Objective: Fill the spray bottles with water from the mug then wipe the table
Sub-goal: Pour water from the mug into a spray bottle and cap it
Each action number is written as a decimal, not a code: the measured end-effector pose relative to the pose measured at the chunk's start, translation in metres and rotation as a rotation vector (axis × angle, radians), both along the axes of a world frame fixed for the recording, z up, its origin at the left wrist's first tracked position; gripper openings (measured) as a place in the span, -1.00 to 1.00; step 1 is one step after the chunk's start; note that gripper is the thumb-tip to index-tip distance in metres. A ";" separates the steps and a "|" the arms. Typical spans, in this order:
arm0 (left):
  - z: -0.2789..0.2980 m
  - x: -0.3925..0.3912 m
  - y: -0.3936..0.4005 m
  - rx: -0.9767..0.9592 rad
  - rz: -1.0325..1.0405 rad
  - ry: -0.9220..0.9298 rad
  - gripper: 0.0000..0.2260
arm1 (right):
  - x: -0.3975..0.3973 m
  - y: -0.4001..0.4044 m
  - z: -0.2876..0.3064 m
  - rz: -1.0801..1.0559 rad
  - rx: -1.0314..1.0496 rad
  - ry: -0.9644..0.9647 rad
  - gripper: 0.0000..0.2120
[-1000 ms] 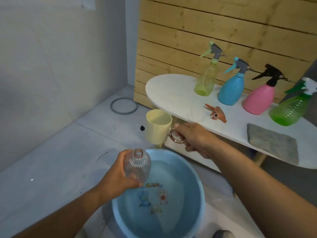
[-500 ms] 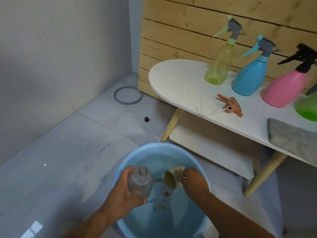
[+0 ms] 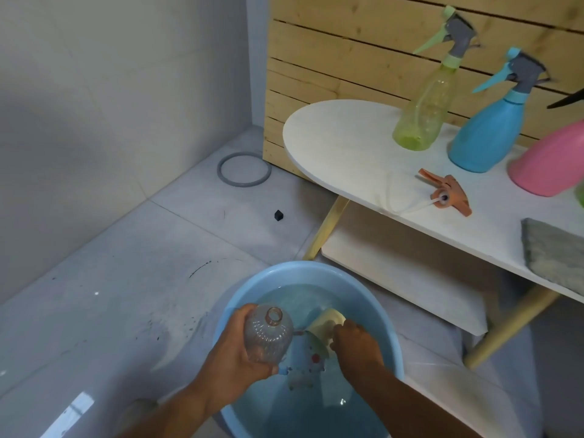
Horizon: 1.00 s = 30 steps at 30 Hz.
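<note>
My left hand [image 3: 235, 346] grips a clear, capless spray bottle [image 3: 268, 335] upright over the blue basin [image 3: 373, 298], which holds water. My right hand [image 3: 355, 346] holds the pale yellow mug [image 3: 325, 322], tipped on its side and dipped into the basin's water. On the white table [image 3: 341, 143] stand a yellow-green spray bottle [image 3: 425, 112], a blue spray bottle [image 3: 488, 131] and a pink spray bottle [image 3: 550, 165]. The orange spray head [image 3: 448, 194] with its tube lies loose on the table. A grey cloth [image 3: 553, 251] lies at the table's right.
The basin sits on the tiled floor in front of the table's wooden leg [image 3: 325, 229] and lower shelf [image 3: 401, 267]. A grey ring [image 3: 244, 169] and a small black piece [image 3: 278, 214] lie on the floor near the slatted wooden wall [image 3: 347, 49].
My right hand brought the mug down from beside the table into the basin and tipped it into the water. My left hand kept the clear bottle over the basin.
</note>
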<state>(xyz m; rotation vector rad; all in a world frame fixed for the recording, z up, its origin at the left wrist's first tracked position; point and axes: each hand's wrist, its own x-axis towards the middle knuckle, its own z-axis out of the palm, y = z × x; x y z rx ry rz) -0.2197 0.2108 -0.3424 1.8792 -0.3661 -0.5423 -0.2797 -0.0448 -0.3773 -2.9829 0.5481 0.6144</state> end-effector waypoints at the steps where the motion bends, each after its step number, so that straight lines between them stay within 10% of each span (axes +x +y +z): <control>1: 0.000 0.001 -0.001 0.001 -0.001 -0.007 -0.04 | 0.001 0.000 -0.002 -0.033 0.041 -0.004 -0.73; 10: 0.002 0.013 -0.001 0.049 0.000 -0.081 -0.09 | -0.002 -0.018 -0.010 -0.437 0.506 -0.117 -0.69; 30: 0.046 0.024 0.018 0.082 -0.021 -0.154 -0.09 | -0.014 -0.022 0.097 -0.458 0.822 -0.255 -0.68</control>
